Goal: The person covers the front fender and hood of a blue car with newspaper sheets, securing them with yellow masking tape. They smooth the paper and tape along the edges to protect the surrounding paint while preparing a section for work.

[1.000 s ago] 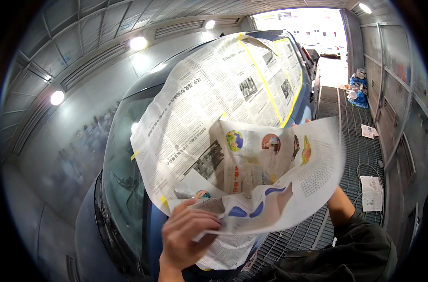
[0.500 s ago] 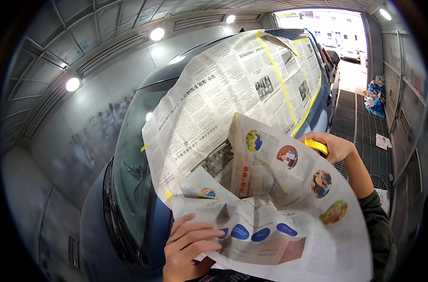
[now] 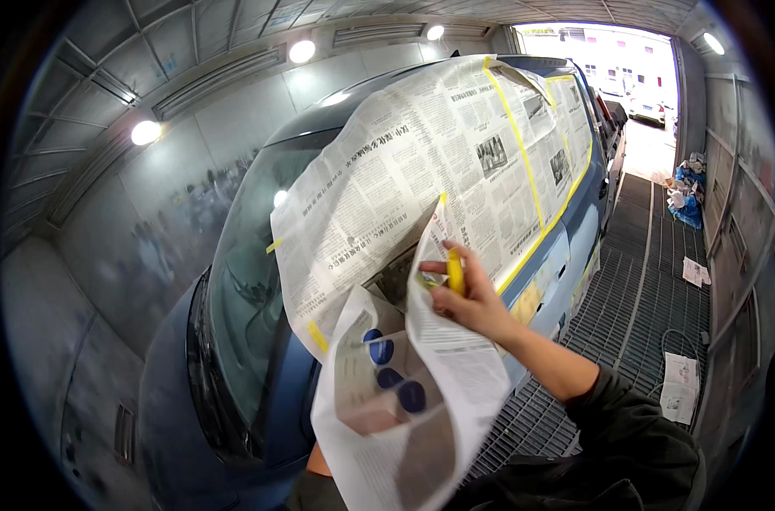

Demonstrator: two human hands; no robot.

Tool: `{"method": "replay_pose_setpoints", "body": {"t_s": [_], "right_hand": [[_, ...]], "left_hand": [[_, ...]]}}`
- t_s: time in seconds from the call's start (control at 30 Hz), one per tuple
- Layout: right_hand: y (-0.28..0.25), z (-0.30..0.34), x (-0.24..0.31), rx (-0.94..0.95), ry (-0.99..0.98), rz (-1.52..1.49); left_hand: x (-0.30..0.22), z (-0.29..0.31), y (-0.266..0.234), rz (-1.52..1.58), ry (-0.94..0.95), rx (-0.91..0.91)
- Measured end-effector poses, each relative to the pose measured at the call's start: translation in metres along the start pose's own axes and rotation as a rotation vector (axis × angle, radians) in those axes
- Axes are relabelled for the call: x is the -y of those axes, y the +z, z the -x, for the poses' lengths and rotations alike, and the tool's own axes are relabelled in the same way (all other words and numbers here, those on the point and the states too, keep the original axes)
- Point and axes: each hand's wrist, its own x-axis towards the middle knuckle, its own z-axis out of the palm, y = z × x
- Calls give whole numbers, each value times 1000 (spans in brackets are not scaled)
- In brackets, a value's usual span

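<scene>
My right hand (image 3: 472, 294) grips a roll of yellow masking tape (image 3: 456, 271), with its fingers at the upper edge of a loose newspaper sheet (image 3: 468, 375). The sheet hangs curled, its blue ovals facing inward. Behind the sheet's lower left side, a bit of my left arm (image 3: 317, 462) shows; the fingers are hidden. Beyond, newspaper masking (image 3: 387, 170) covers the side windows of a blue car (image 3: 170, 392). Yellow tape strips (image 3: 523, 162) run along its seams and lower edge, and a short tape piece (image 3: 317, 335) sits at its near corner.
The car's windshield (image 3: 251, 247) is bare, at left. Grated floor (image 3: 621, 281) runs along the car's right side, with paper scraps (image 3: 679, 387) on it. Blue and white plastic bags (image 3: 685, 200) lie by the right wall, near the bright doorway (image 3: 609, 85).
My right hand has swung left and inward with the tape roll. The loose sheet has folded from spread wide to a narrow curl. My left hand has dropped behind it.
</scene>
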Motion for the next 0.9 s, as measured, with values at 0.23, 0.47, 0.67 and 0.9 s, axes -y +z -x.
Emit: {"method": "replay_pose_setpoints", "body": {"t_s": [0.23, 0.47, 0.67, 0.9], "right_hand": [[18, -28, -21, -59, -171, 552], [18, -50, -28, -21, -61, 457], [-40, -16, -26, -306, -73, -298], [-64, 35, -10, -329, -266, 128]], "left_hand": [[-19, -20, -5, 243, -47, 38], [-13, -39, -3, 481, -228, -58], [-70, -58, -38, -159, 351, 52], [-125, -52, -70, -163, 524, 601]]}}
